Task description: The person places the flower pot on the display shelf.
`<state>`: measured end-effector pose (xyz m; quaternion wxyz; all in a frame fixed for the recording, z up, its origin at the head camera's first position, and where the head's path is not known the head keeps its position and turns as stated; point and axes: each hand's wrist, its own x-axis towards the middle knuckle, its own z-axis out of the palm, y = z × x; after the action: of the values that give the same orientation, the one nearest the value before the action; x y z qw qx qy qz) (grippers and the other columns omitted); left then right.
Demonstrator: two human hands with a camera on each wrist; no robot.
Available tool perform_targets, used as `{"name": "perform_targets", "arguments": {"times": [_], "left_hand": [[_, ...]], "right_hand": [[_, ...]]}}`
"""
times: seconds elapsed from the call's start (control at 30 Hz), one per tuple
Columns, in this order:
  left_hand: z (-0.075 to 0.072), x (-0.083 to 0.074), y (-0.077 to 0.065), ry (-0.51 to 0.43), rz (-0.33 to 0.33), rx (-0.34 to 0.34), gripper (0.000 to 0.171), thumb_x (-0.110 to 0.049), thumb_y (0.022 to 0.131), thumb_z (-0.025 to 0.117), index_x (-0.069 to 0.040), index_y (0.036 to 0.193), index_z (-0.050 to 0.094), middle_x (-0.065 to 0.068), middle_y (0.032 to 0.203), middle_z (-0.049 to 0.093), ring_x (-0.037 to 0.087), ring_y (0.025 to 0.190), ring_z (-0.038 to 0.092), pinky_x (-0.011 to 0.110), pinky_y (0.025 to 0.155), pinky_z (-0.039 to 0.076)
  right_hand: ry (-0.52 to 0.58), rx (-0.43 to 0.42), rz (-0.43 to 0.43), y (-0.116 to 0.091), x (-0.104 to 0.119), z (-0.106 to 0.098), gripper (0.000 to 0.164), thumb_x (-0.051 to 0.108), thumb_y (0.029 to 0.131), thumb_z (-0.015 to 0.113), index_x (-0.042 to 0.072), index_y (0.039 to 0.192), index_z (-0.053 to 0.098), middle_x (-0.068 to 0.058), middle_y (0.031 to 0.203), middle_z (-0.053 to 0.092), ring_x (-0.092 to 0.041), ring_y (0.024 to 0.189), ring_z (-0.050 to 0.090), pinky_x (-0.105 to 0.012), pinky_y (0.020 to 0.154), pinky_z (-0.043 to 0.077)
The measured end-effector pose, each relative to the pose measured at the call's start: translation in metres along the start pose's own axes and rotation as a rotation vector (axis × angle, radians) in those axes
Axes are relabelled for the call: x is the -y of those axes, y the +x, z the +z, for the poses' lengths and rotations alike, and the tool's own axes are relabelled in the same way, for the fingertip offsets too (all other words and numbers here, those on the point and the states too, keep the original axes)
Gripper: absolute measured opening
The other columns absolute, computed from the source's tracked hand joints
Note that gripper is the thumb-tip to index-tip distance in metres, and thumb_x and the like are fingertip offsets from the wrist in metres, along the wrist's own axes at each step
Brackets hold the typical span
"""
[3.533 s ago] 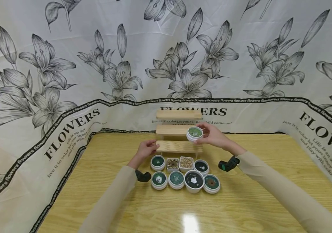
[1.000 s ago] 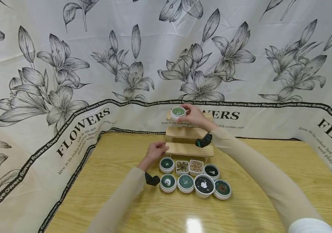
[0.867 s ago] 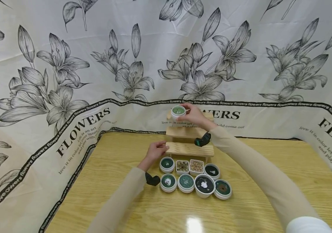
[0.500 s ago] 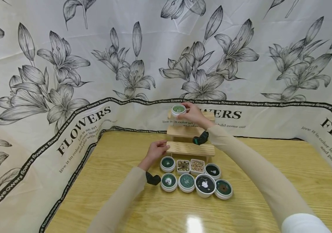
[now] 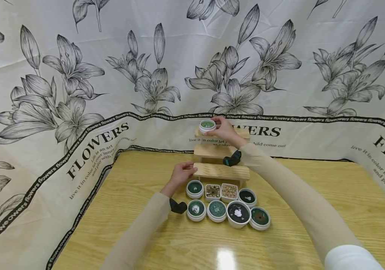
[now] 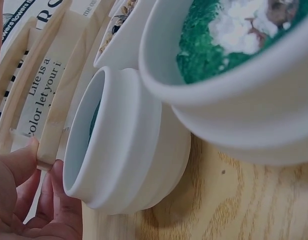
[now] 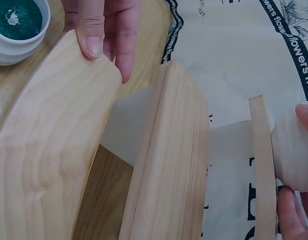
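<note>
My right hand (image 5: 225,130) grips a small round white pot (image 5: 207,130) with a speckled green filling. The pot is at the left end of the top tier of a wooden three-step stand (image 5: 223,171). In the right wrist view, its white wall (image 7: 292,150) is right at the top plank (image 7: 264,170), between thumb and fingers. My left hand (image 5: 181,174) pinches the left end of the lowest plank, thumb on top, as the left wrist view also shows at the plank end (image 6: 49,150).
In front of the stand are several round white pots (image 5: 217,210) with green or black fillings. Two square pots of pebbles (image 5: 229,191) stand among them. A flower-printed cloth (image 5: 145,93) hangs behind the wooden table (image 5: 138,228).
My right hand has carried the green-filled pot from in front of the lower tiers up and left to the top tier. Lately it barely moves. My left hand keeps its hold on the plank.
</note>
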<state>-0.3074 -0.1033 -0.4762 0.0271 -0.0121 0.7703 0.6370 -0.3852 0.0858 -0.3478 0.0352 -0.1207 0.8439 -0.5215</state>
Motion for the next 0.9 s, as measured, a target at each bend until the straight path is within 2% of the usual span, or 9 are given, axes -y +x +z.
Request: {"name": "perform_targets", "arguments": {"times": [0.27,0.43,0.5,0.57,0.67,0.9], "left_hand": [[-0.001,-0.004,-0.001,-0.016,0.005,0.021,0.039,-0.005,0.09,0.065,0.009,0.125,0.058,0.025,0.11,0.063,0.008,0.074,0.056,0.021,0.065,0.054],[-0.003,-0.029,-0.02,0.006,-0.008,0.034,0.037,-0.002,0.091,0.062,0.012,0.125,0.056,0.029,0.112,0.061,0.012,0.076,0.057,0.031,0.074,0.058],[-0.002,-0.028,-0.019,0.014,-0.005,0.029,0.038,-0.002,0.091,0.063,0.012,0.125,0.056,0.027,0.11,0.062,0.012,0.077,0.058,0.033,0.076,0.058],[-0.001,-0.019,-0.013,0.007,-0.004,0.022,0.038,-0.004,0.09,0.064,0.01,0.125,0.057,0.025,0.11,0.062,0.011,0.077,0.057,0.033,0.076,0.059],[0.0,-0.002,-0.001,0.002,0.0,0.006,0.038,-0.006,0.089,0.067,0.007,0.124,0.06,0.021,0.108,0.064,0.009,0.076,0.057,0.026,0.069,0.057],[0.0,-0.001,-0.001,0.009,-0.002,-0.007,0.036,-0.005,0.089,0.067,0.006,0.123,0.061,0.02,0.107,0.065,0.009,0.077,0.057,0.021,0.067,0.055]], "right_hand": [[-0.017,-0.019,0.015,-0.001,0.002,0.0,0.071,0.015,0.081,0.077,0.004,0.141,0.041,-0.019,0.134,0.048,-0.032,0.122,0.047,-0.044,0.099,0.045],[0.015,-0.026,0.025,-0.001,0.003,0.0,0.07,0.013,0.081,0.077,0.004,0.14,0.041,-0.018,0.134,0.048,-0.031,0.123,0.047,-0.044,0.101,0.044],[0.025,-0.028,0.027,-0.001,0.003,0.0,0.069,0.012,0.08,0.077,0.004,0.139,0.041,-0.018,0.134,0.049,-0.031,0.123,0.048,-0.044,0.101,0.045],[0.028,-0.027,0.02,-0.001,0.003,-0.001,0.069,0.012,0.081,0.077,0.003,0.139,0.041,-0.018,0.134,0.049,-0.032,0.122,0.048,-0.044,0.101,0.045],[0.027,-0.022,0.002,-0.002,0.001,-0.001,0.068,0.011,0.081,0.076,0.002,0.139,0.041,-0.019,0.133,0.048,-0.032,0.122,0.048,-0.044,0.1,0.046],[-0.01,-0.025,-0.022,-0.002,-0.002,-0.004,0.066,0.01,0.082,0.076,0.002,0.138,0.042,-0.02,0.132,0.049,-0.033,0.119,0.049,-0.044,0.097,0.046]]}}
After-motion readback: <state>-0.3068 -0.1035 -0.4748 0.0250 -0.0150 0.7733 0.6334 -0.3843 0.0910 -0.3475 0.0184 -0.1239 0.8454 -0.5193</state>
